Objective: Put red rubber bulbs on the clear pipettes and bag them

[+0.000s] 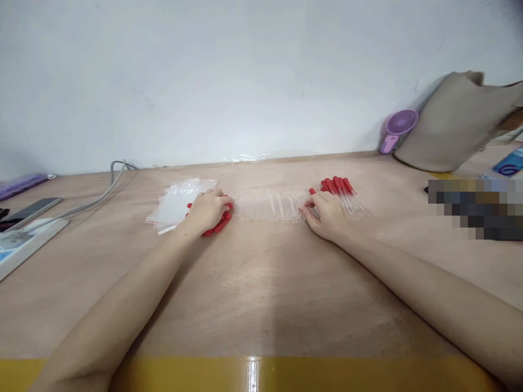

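Observation:
My left hand (208, 210) is curled over a pile of red rubber bulbs (223, 224), its fingertips closed on one at the pile's edge. My right hand (324, 213) pinches a thin clear dropper tube (295, 197); a red tip shows just above the fingers, so the tube appears to carry a bulb. Between the hands lies a row of thin clear tubes (261, 207) side by side. Right of my right hand rests a bunch of droppers with red bulbs (338, 185), their clear tubes pointing toward the lower right. Clear plastic bags (174, 204) are stacked beside my left hand.
A purple handheld fan (400, 122) leans by a grey-beige bag (445, 125) at the back right. A grey cable (93, 200) runs to a white power strip (32, 247) at left, near a phone (35, 209). Yellow tape (183, 375) lines the wooden table's (245, 305) front edge.

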`<move>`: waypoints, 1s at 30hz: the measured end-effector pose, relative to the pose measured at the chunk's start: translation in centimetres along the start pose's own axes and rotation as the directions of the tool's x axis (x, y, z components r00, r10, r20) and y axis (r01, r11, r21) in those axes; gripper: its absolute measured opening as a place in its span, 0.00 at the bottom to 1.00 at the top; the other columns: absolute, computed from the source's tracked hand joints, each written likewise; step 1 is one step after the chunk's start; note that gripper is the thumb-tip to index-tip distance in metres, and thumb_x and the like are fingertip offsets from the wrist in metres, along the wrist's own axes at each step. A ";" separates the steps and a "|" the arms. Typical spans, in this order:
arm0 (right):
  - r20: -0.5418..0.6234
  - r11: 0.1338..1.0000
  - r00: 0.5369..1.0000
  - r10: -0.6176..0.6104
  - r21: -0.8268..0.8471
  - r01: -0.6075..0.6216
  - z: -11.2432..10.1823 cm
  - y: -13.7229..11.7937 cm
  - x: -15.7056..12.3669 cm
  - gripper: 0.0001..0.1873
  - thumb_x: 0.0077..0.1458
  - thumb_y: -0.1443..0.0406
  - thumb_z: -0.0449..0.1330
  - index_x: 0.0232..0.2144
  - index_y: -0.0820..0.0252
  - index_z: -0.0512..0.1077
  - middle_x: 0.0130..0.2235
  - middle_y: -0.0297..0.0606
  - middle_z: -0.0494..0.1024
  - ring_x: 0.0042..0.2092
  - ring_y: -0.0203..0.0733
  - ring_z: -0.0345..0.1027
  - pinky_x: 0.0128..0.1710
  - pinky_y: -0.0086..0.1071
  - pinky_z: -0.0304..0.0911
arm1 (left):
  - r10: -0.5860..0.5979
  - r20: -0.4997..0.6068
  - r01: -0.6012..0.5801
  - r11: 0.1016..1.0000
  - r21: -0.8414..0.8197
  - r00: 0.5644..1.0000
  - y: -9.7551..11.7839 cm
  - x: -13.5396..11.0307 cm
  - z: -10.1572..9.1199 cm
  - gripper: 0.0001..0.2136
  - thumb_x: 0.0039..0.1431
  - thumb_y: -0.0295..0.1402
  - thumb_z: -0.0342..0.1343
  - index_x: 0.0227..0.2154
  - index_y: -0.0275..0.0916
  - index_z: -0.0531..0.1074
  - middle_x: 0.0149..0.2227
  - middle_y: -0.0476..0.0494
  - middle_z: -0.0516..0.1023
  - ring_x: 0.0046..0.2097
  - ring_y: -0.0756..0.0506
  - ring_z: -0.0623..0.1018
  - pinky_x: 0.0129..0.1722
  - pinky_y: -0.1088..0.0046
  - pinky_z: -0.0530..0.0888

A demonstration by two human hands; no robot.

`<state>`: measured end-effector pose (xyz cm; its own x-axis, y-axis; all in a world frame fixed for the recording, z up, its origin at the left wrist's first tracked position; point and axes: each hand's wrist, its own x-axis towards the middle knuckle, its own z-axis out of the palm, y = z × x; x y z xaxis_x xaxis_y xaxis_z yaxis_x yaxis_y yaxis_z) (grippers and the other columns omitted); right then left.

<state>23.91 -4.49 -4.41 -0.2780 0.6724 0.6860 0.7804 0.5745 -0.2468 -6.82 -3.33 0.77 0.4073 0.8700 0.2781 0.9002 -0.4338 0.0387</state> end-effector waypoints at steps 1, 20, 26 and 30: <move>0.000 1.000 1.000 -0.009 0.000 0.009 0.0 0.0 0.0 0.09 0.54 0.62 0.53 0.25 0.60 0.63 0.28 0.38 0.69 0.33 0.42 0.62 0.34 0.34 0.52 | 0.007 0.014 -0.007 1.000 -0.006 1.000 0.0 0.1 0.1 0.15 0.55 0.28 0.44 0.18 0.41 0.71 0.21 0.45 0.68 0.31 0.44 0.69 0.32 0.68 0.64; 0.028 0.990 0.996 -0.082 0.119 0.078 -0.1 -0.2 0.1 0.08 0.55 0.63 0.51 0.26 0.59 0.62 0.28 0.38 0.67 0.30 0.39 0.61 0.32 0.33 0.54 | -0.143 -0.364 -0.079 0.844 -0.531 0.921 4.7 -0.6 0.3 0.08 0.57 0.32 0.48 0.36 0.38 0.69 0.37 0.44 0.69 0.38 0.48 0.72 0.35 0.72 0.70; 0.035 0.967 0.989 -0.143 0.219 0.132 -0.5 -1.3 -0.3 0.06 0.56 0.64 0.49 0.30 0.59 0.64 0.27 0.37 0.68 0.29 0.38 0.60 0.30 0.32 0.56 | -0.229 -0.187 -0.033 0.549 -0.836 0.955 7.9 -1.5 3.7 0.12 0.51 0.35 0.57 0.26 0.38 0.58 0.29 0.50 0.67 0.29 0.52 0.71 0.30 0.74 0.69; 0.055 0.960 0.984 -0.168 0.235 0.150 -0.7 -2.3 -0.5 0.05 0.56 0.65 0.50 0.31 0.59 0.65 0.27 0.37 0.70 0.29 0.37 0.61 0.30 0.31 0.56 | -0.211 -0.117 0.011 0.522 -0.853 0.971 7.9 -1.7 4.6 0.11 0.52 0.36 0.56 0.34 0.40 0.60 0.31 0.49 0.69 0.29 0.51 0.72 0.31 0.72 0.71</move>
<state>22.69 -6.49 -3.74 -0.4350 0.5912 0.6792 0.5761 0.7624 -0.2946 0.31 -7.10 -3.84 0.1876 0.9083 0.3740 0.3427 -0.4173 0.8416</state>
